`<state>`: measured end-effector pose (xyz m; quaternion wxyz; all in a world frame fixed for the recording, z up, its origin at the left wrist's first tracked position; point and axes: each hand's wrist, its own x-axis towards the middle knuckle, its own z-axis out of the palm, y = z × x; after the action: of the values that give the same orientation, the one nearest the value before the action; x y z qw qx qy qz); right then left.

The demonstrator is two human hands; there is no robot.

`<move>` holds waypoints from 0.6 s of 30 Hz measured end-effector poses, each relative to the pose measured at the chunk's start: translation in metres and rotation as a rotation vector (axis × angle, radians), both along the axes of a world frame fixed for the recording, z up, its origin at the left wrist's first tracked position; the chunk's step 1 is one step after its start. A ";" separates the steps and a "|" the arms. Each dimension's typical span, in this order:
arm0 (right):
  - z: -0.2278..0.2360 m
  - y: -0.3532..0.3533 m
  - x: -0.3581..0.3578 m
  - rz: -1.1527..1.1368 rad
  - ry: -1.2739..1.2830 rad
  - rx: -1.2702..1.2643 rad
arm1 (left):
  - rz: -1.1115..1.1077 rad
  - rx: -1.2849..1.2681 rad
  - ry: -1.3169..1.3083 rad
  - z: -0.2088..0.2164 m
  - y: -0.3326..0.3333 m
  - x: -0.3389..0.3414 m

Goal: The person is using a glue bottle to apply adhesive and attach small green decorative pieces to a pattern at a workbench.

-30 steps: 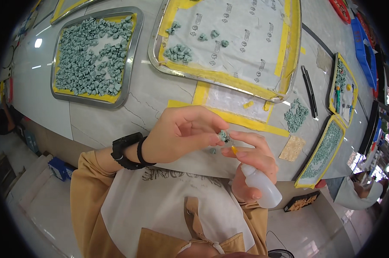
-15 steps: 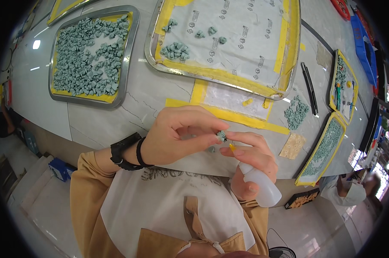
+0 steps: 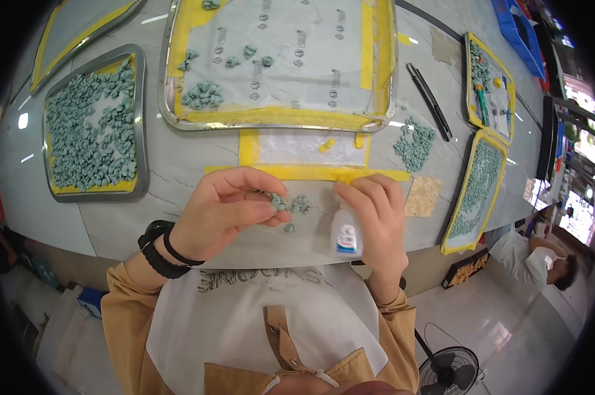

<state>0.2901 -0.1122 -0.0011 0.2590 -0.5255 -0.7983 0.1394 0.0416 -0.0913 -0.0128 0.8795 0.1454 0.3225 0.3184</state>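
Between the thumb and fingertips of my left hand (image 3: 212,214) is a small grey-green molded piece (image 3: 277,203). My right hand (image 3: 381,220) is wrapped round a small translucent white squeeze bottle (image 3: 345,238) with a label near its base. The bottle stands about upright, close to the table; whether it touches is unclear. Just right of my left fingertips lies a little cluster of similar pieces (image 3: 300,205) on the table, and a single piece (image 3: 289,228) lies nearer to me.
Ahead is a large metal tray (image 3: 277,124) with paper lining and several green pieces. A tray (image 3: 141,125) full of pieces stands left. Rightward are a loose pile (image 3: 414,143), black tweezers (image 3: 430,102), a patterned square (image 3: 424,196) and yellow-edged trays (image 3: 450,245). A person (image 3: 531,253) is far right.
My hands have moved apart. The bottle has gone from tilted near the held piece to upright at the right. My view has shifted, and the small cluster between my hands is now uncovered.
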 end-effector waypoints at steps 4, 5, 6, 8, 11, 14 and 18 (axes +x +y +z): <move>-0.001 0.008 0.027 0.021 -0.150 0.043 | 0.006 0.080 0.055 0.004 -0.002 0.007; 0.002 0.011 0.038 -0.069 -0.124 0.093 | 0.004 0.082 0.051 0.004 -0.002 0.007; 0.002 0.017 0.049 -0.198 -0.090 0.099 | -0.012 0.096 0.039 0.003 -0.002 0.007; 0.003 0.037 0.065 -0.334 -0.055 0.105 | -0.036 0.111 0.027 0.004 -0.001 0.007; 0.003 0.078 0.071 -0.289 -0.195 0.141 | -0.076 0.095 0.073 0.006 0.001 0.009; -0.002 0.100 0.067 -0.177 -0.339 0.208 | -0.103 0.127 0.087 0.009 0.001 0.009; -0.004 0.099 0.056 -0.112 -0.439 0.248 | -0.108 0.127 0.134 0.013 -0.002 0.011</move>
<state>0.3465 -0.0129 -0.0050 0.1494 -0.5508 -0.8160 -0.0915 0.0527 -0.0932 0.0007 0.8608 0.2391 0.3514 0.2800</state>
